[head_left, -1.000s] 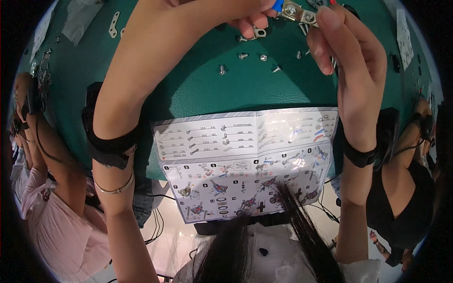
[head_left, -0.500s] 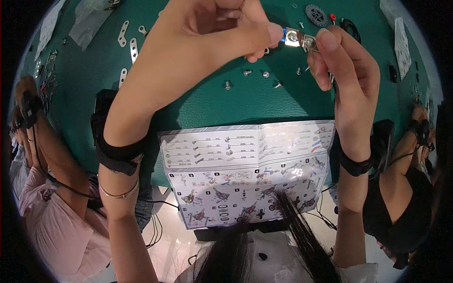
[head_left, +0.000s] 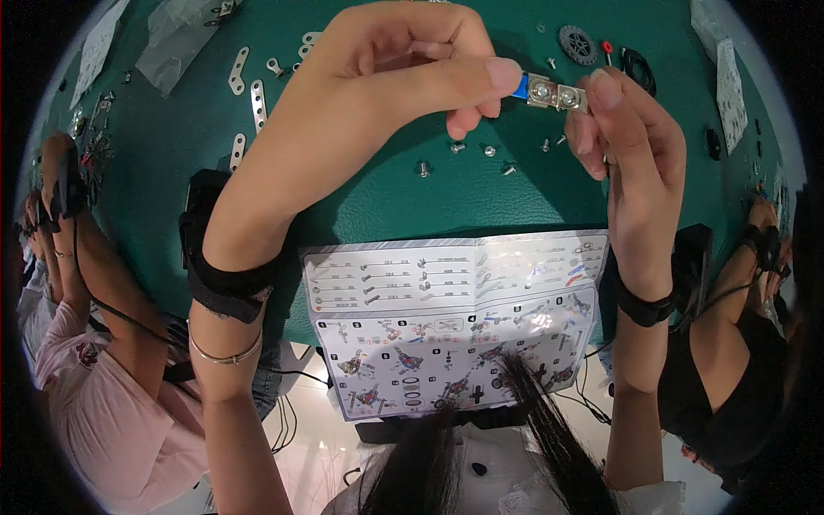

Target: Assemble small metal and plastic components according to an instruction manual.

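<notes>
Between my two hands, raised above the table, is a small assembly of metal brackets with screws (head_left: 554, 93). A blue piece (head_left: 521, 87) forms its left end. My left hand (head_left: 438, 73) pinches that blue end between thumb and fingers. At the other end, the thumb and forefinger of my right hand (head_left: 635, 120) close on the metal bracket. Both wrists wear black bands. Below the hands several loose screws (head_left: 423, 169) lie on the green table. What my curled left fingers cover is hidden.
An instruction sheet (head_left: 386, 275) lies at the near table edge. Perforated metal strips (head_left: 258, 106) are spread at left, beside a clear plastic bag (head_left: 176, 39). A black toothed wheel (head_left: 578, 45) and a red-tipped tool (head_left: 607, 48) lie at far right. Other people sit on both sides.
The bracket assembly and both hands have shifted slightly nearer, and the assembly is turned so its two screw heads show more plainly. Both hands keep their grip. The whole view has shifted a little.
</notes>
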Motion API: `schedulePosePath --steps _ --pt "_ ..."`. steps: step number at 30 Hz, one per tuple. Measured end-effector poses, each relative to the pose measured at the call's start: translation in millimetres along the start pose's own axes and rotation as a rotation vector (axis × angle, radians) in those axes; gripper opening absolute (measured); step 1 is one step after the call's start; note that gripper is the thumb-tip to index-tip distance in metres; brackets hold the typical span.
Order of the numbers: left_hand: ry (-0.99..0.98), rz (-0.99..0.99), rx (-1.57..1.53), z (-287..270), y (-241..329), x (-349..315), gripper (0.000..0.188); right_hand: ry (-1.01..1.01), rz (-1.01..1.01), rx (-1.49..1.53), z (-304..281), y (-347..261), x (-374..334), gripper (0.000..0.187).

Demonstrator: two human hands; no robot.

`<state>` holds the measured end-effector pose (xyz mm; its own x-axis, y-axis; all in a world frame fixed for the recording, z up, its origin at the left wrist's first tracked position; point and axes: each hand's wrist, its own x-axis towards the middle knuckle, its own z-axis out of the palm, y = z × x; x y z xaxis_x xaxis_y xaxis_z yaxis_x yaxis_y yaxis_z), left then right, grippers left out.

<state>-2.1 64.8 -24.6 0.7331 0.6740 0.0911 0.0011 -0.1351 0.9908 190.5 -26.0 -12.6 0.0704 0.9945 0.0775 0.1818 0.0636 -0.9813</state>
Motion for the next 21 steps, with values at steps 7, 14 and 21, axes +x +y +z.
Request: schedulePosePath --steps 7,14,21 --pt "-0.025 -0.065 -0.145 1.2 1.8 -0.1 0.029 -0.011 0.059 0.168 -3.3 6.4 -1.8 0.027" --pt "-0.028 -0.135 -0.199 2.4 6.8 1.2 0.031 -0.083 0.109 0.193 -13.8 0.3 1.9 0.025" --pt "0.030 -0.150 -0.165 2.4 10.5 -0.3 0.027 -0.053 0.131 0.188 -10.8 -3.3 1.9 0.020"
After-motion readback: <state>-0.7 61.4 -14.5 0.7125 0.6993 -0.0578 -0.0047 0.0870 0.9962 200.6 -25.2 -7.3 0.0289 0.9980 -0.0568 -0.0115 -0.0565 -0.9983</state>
